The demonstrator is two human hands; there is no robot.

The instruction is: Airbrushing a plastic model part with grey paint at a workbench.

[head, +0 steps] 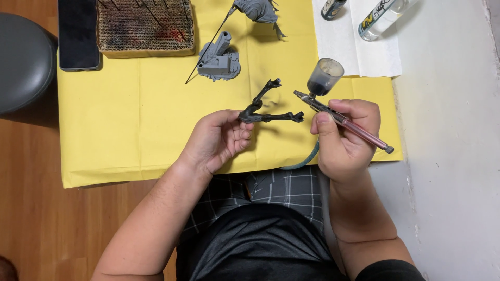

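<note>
My left hand (217, 139) pinches a dark, forked model part (266, 108) with two thin limbs, holding it by its near end above the yellow paper sheet (130, 130). My right hand (344, 139) grips an airbrush (341, 120) with a pinkish metal body and a dark cup (325, 76) on top. The airbrush tip points left toward the forked part, a short gap away. A teal hose (304, 161) curls down from below the right hand.
A grey model base piece (219, 60) with a thin rod lies on the sheet; another grey model part (256, 10) sits at the top. A stained cardboard block (145, 27), black phone (78, 32), two bottles (380, 18) on white paper, grey stool (23, 60) left.
</note>
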